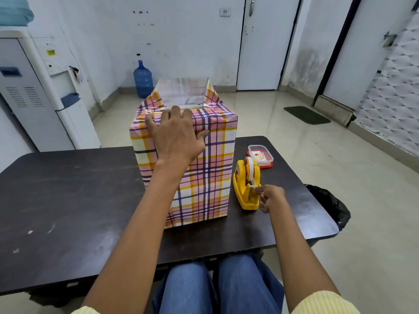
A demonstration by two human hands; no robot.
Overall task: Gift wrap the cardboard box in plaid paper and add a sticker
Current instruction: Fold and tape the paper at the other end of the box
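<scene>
- I am sitting in what is looking like a plain office or back room, at a dark bench point(68, 196).
- A water dispenser point(43, 91) is standing by the white wall, a spare blue water jug point(142, 79) on the tiled floor point(283, 137).
- White doors point(263, 41) are closing off the far side.

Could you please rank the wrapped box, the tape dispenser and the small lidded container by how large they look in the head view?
1. Plaid-wrapped box, by far the largest.
2. Yellow tape dispenser.
3. Small lidded container, which looks smallest, though it sits farther from the camera, so the last two are unsure.
</scene>
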